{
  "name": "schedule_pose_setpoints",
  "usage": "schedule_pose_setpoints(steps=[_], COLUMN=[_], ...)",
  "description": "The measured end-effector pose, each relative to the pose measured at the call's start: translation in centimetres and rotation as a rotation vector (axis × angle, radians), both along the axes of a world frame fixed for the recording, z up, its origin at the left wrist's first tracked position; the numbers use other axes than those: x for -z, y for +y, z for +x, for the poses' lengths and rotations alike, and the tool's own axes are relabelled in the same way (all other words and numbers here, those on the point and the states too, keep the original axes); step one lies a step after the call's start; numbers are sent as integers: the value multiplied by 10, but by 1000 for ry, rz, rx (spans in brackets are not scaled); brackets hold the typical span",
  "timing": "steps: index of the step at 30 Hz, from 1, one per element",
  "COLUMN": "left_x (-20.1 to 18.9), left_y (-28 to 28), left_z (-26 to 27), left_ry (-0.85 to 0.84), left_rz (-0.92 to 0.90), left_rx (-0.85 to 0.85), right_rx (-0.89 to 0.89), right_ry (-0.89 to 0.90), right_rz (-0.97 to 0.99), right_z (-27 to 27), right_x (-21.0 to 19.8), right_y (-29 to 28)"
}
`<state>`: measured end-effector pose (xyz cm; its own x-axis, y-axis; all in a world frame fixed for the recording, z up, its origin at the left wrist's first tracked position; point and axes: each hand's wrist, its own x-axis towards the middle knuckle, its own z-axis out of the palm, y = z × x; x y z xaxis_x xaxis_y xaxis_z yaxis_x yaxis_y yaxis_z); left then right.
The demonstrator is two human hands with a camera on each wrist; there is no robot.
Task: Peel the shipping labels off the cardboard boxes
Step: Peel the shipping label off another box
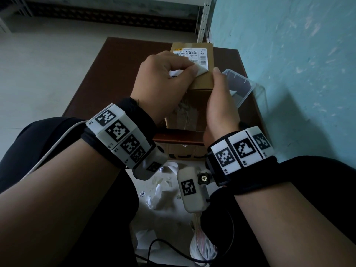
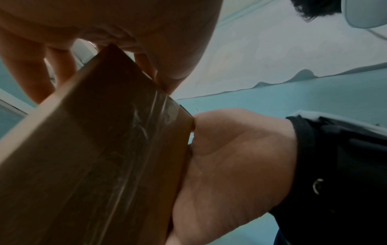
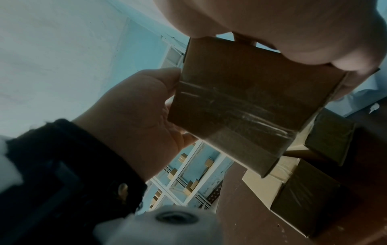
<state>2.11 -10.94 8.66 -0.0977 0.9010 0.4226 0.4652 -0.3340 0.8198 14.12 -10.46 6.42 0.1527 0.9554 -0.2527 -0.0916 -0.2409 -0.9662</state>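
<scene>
A small brown cardboard box [image 1: 200,81] is held above the dark brown table [image 1: 100,78], its taped end toward me. A white shipping label [image 1: 190,54] with barcodes covers the box's top face; its near edge is lifted and folded back. My left hand [image 1: 165,78] pinches that peeled flap [image 1: 198,69] between thumb and fingers. My right hand [image 1: 221,101] grips the box's right side, thumb along its top edge. The left wrist view shows the box's taped underside [image 2: 100,157]; the right wrist view shows the taped end [image 3: 240,102] with both hands beside it.
A clear plastic container [image 1: 242,85] stands right of the box by the teal wall [image 1: 289,54]. More cardboard boxes [image 3: 310,195] sit under the table edge. Torn paper scraps [image 1: 159,193] and a cable [image 1: 173,253] lie on the floor between my knees. A metal shelf upright [image 1: 204,18] rises behind.
</scene>
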Motion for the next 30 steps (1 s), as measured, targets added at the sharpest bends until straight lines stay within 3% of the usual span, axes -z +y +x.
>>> schedule_pose_setpoints(steps=[30], left_x=[3], left_y=[2], left_z=[0], left_ry=[28], left_rz=[-11], left_rx=[-68], right_rx=[-2], right_ry=[1], right_rz=[-20], right_z=[0], right_x=[-3], right_y=[-1])
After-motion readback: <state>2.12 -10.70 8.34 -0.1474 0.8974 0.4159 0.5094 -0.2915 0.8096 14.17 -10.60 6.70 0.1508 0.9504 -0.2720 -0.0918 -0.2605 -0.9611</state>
